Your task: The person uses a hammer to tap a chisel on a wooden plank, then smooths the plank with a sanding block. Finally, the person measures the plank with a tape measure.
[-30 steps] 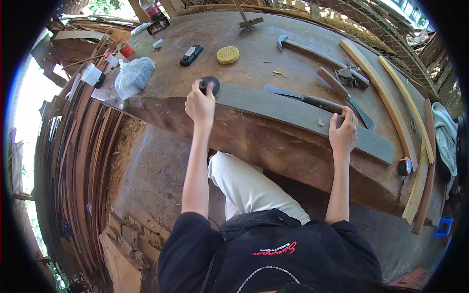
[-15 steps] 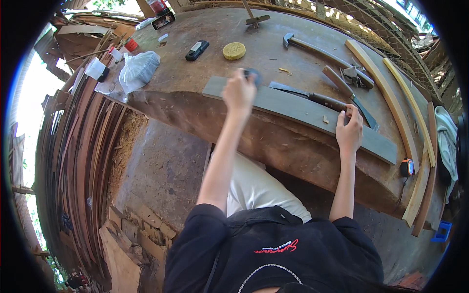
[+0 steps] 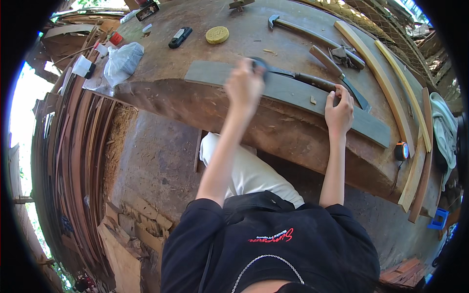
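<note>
A long grey board (image 3: 288, 95) lies along the near edge of the workbench. My left hand (image 3: 243, 85), blurred by motion, is closed on a dark round disc (image 3: 259, 68) over the left half of the board. Toward the board's right end, my right hand (image 3: 339, 111) rests with bent fingers across it, reaching its far edge. Beside those fingertips ends the wooden handle of a bladed hand tool (image 3: 315, 81); whether they touch it I cannot tell. A small wood chip (image 3: 313, 99) sits on the board.
Beyond the board lie a hammer (image 3: 312, 36), a wooden-handled blade (image 3: 354, 93), a round yellow sponge-like pad (image 3: 217, 34) and a black device (image 3: 180, 37). A plastic bag (image 3: 123, 63) stands left. Wood strips (image 3: 378, 73) and a tape measure (image 3: 401, 151) lie right.
My left hand has slid rightward along the board with the dark disc. The whole view has shifted, so the bench appears farther up and left. My right hand keeps its place on the board.
</note>
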A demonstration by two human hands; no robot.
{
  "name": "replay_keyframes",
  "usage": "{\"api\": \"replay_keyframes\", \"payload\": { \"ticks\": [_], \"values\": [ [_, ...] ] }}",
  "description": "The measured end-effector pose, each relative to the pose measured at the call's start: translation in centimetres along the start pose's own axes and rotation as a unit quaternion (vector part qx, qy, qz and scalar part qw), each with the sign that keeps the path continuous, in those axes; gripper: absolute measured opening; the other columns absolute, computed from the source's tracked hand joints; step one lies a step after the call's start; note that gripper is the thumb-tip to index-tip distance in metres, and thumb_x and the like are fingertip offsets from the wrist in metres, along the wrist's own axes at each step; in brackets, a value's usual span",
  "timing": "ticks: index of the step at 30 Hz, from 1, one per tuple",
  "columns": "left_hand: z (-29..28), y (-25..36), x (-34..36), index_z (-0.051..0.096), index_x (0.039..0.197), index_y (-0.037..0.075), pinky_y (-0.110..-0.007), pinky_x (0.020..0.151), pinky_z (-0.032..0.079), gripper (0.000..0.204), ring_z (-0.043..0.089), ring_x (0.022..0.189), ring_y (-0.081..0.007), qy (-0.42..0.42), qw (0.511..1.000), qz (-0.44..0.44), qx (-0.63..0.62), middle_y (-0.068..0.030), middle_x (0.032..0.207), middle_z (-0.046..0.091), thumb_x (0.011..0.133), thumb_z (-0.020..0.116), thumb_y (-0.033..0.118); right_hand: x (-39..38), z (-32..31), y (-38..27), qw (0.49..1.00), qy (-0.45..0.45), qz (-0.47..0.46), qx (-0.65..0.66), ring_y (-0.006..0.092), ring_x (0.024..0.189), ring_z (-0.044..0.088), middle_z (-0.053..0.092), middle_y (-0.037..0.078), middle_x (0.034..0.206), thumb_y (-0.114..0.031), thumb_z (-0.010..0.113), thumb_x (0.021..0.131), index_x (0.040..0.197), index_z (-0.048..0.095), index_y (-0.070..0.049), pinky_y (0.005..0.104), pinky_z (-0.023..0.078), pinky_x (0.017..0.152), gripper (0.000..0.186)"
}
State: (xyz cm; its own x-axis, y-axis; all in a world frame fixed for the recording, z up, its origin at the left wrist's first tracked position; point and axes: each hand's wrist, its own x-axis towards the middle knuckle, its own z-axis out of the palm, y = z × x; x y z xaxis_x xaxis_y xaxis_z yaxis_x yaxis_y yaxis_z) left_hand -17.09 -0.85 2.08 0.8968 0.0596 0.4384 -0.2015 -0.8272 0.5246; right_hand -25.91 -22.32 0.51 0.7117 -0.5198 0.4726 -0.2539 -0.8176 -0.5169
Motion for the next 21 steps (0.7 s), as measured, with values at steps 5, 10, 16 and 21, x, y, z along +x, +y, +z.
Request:
{"api": "replay_keyframes", "payload": {
  "ticks": [5,10,16,21],
  "values": [
    [-4.7,-8.6,3.1,0.064,0.106,0.013,-0.044,0.074,0.051,0.033,0.066,0.084,-0.0366,0.106,0.984,-0.093,0.109,-0.0167,0.089,0.069,0.086,0.060,0.039,-0.2,0.5,-0.5,1.000,0.016,-0.019,-0.015,0.0231,0.094,0.058,0.061,0.005,0.094,-0.022,0.054,0.086,0.110,0.057,-0.011,0.0390,0.050,0.077,0.027],
    [-0.2,-0.1,-3.4,0.061,0.108,0.012,-0.044,0.071,0.051,0.033,0.065,0.081,-0.0366,0.095,0.995,0.042,0.002,-0.0169,0.092,0.067,0.086,0.062,0.036,-0.2,0.3,-0.3,0.999,0.023,-0.024,-0.012,0.0240,0.094,0.058,0.061,0.005,0.094,-0.021,0.054,0.086,0.110,0.057,-0.010,0.0395,0.050,0.076,0.026],
    [0.4,1.2,-1.0,0.060,0.110,0.011,-0.045,0.068,0.051,0.033,0.066,0.078,-0.0364,0.006,0.999,0.024,-0.036,-0.0171,0.091,0.067,0.087,0.060,0.035,0.0,0.3,-0.1,1.000,0.012,-0.020,0.006,0.0236,0.095,0.058,0.061,0.005,0.094,-0.020,0.053,0.086,0.110,0.057,-0.010,0.0399,0.050,0.077,0.025],
    [-4.7,-8.7,2.1,0.060,0.104,0.011,-0.044,0.067,0.052,0.029,0.066,0.078,-0.0321,0.108,0.987,-0.052,0.103,-0.0125,0.089,0.067,0.087,0.060,0.034,-0.1,0.2,-0.4,1.000,0.013,-0.022,0.000,0.0230,0.094,0.058,0.060,0.005,0.095,-0.020,0.053,0.087,0.109,0.057,-0.010,0.0396,0.050,0.077,0.025]
  ]
}}
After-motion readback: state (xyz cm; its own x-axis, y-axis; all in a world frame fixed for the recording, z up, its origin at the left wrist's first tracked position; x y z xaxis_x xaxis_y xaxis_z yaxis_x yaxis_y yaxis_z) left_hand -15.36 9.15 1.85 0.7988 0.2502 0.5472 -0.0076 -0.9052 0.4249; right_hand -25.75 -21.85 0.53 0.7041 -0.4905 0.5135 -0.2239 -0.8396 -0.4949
